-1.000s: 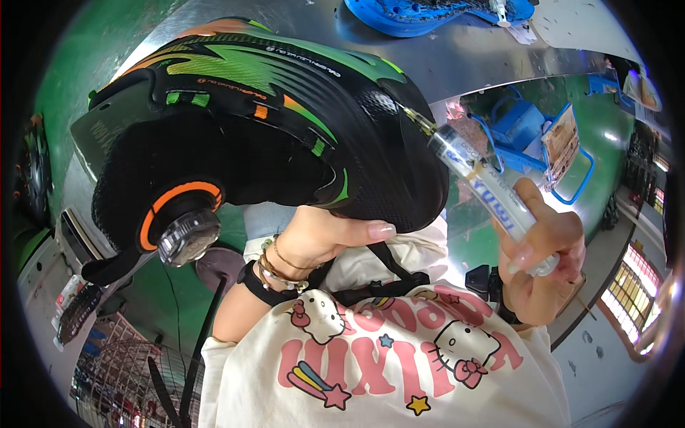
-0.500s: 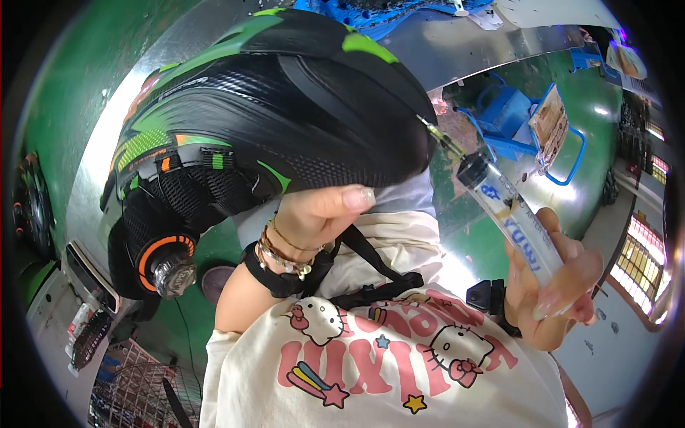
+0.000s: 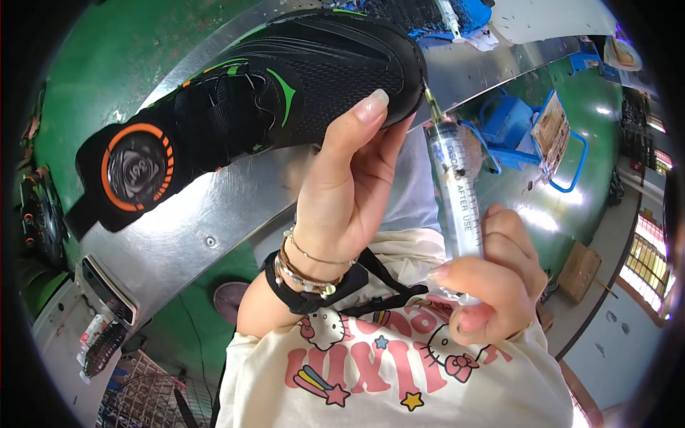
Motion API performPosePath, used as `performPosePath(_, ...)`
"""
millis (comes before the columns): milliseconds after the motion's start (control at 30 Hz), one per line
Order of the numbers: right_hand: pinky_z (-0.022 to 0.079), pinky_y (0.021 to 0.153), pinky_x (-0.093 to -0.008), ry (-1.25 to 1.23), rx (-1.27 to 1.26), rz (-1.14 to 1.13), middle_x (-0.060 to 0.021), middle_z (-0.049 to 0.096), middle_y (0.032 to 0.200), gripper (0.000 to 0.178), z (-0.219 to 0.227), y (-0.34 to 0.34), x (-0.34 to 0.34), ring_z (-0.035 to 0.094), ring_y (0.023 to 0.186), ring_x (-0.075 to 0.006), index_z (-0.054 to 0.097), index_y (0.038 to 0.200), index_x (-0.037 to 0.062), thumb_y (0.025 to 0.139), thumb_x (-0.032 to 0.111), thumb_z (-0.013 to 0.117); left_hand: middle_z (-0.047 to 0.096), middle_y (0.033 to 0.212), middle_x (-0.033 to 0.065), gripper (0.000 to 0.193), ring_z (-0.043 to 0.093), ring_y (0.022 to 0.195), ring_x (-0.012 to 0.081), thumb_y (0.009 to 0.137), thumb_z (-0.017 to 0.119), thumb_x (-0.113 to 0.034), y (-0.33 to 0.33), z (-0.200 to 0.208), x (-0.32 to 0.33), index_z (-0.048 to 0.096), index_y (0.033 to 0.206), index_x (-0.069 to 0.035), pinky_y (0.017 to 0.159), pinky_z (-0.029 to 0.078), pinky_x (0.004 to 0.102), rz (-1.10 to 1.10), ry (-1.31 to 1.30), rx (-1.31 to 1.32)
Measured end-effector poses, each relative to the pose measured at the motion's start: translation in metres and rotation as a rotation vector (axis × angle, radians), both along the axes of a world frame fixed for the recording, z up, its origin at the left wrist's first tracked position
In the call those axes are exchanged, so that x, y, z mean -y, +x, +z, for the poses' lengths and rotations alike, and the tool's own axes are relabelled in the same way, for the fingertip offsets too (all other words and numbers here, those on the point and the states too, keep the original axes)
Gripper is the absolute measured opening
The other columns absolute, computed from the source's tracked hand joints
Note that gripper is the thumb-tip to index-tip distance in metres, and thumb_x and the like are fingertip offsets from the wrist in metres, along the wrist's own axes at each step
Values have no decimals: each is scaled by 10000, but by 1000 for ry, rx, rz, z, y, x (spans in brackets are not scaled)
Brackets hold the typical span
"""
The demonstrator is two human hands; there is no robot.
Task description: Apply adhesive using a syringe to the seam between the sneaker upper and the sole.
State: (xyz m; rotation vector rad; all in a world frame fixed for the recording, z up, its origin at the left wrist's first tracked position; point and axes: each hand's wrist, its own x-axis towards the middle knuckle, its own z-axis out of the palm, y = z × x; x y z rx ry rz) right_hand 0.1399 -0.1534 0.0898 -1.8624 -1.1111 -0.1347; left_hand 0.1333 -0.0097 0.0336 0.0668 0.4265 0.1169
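My left hand (image 3: 339, 178) grips a black sports shoe (image 3: 332, 75) by its toe end, thumb on the upper and fingers beneath. Green accents run along the shoe, and its toe points right. Toward the left end sits a round clear piece with an orange ring (image 3: 135, 167). Between the fingers and thumb of my right hand (image 3: 499, 264) is a clear plastic syringe (image 3: 457, 192), tilted with its needle up. Its needle (image 3: 432, 105) reaches the edge of the shoe's toe; whether it touches I cannot tell. Dark matter shows inside the barrel.
Under the shoe stretches a shiny metal table (image 3: 207, 214). A blue tray (image 3: 474, 14) with black residue lies at the far side, another syringe (image 3: 449, 18) on it. Blue-framed seat (image 3: 510, 125) stands right. A phone (image 3: 108, 289) lies left, above a wire basket (image 3: 153, 392).
The shoe has turned, bringing its upper and the round piece into fuller view. My right hand has moved left with the syringe, which now stands more upright, its needle still by the toe.
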Motion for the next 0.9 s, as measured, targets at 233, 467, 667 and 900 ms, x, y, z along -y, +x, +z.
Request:
performPosePath(233, 285, 430, -288, 62, -38, -30, -23, 411, 546, 301, -4, -8, 1, 388, 509, -177, 618, 857, 40, 848, 325, 524, 604, 980, 63, 173, 569, 947, 142, 788, 614, -64, 5, 16, -6, 581, 945, 1, 925, 437, 301, 14, -9, -41)
performPosePath(467, 390, 548, -287, -29, 29, -256, -78, 543, 695, 178, -20, 36, 3, 507, 639, -230, 592, 934, 65, 811, 189, 555, 528, 1162, 117, 304, 489, 1109, 234, 852, 524, -119, -31, 9, -6, 476, 1126, 2, 1029, 332, 407, -50, 134, 7)
performPosePath(667, 428, 734, -379, -421, 480, -226, -87, 566, 983, 245, -60, 79, -26, 521, 944, -243, 592, 962, 113, 721, 147, 624, 428, 1281, 111, 726, 417, 1179, 276, 688, 654, -177, -177, -18, -46, 311, 1308, -17, 1012, 318, 421, -333, 538, -246)
performPosePath(900, 414, 831, -367, -405, 431, -205, -87, 539, 1133, 388, -59, 89, -39, 492, 1031, -267, 554, 1118, 164, 741, 215, 626, 520, 1038, 109, 304, 526, 934, 174, 824, 497, -48, -290, -14, -131, 402, 1107, 5, 770, 455, 298, 26, 1023, -844)
